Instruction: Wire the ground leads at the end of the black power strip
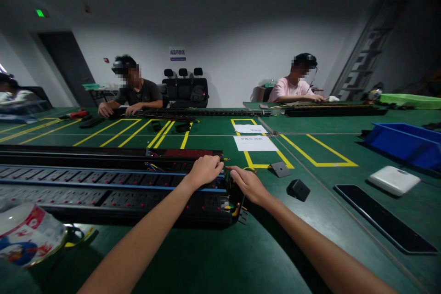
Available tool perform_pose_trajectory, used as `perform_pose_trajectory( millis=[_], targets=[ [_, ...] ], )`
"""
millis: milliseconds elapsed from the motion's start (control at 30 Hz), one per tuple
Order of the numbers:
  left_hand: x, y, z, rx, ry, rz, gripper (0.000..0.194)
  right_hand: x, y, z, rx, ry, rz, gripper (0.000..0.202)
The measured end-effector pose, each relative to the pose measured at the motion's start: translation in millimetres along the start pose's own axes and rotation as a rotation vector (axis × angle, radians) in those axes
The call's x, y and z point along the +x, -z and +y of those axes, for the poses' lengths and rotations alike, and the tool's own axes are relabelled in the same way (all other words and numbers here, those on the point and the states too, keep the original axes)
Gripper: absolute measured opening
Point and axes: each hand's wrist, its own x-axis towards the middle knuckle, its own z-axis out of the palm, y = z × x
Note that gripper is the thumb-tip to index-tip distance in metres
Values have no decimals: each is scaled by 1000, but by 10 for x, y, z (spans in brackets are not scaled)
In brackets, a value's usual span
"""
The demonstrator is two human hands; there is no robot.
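Several long black power strips (134, 200) lie side by side on the green table, their ends towards the right. My left hand (206, 171) lies over the end of a blue-edged strip (120, 178), its fingers closed on it. At that same end, my right hand (250, 184) is closed around a dark end piece (234, 193), partly hidden by the fingers. Coloured wires (228, 209) stick out of the nearest strip's end, beside a small black bracket (243, 216). A black end cap (298, 189) and a flat dark plate (279, 169) lie right of my right hand.
A phone (384, 218), a white box (394, 180) and a blue bin (404, 147) are on the right. A patterned tub (31, 236) stands front left. Paper sheets (255, 143) lie beyond my hands. Two co-workers (138, 94) (292, 86) work across the table.
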Motion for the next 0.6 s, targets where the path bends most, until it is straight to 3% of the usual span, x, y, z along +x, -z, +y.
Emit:
perform_pose_trajectory(
  millis=[600],
  targets=[
    [4, 2, 3, -6, -10, 9, 34, -1, 7, -5, 2, 0, 4, 50]
  ],
)
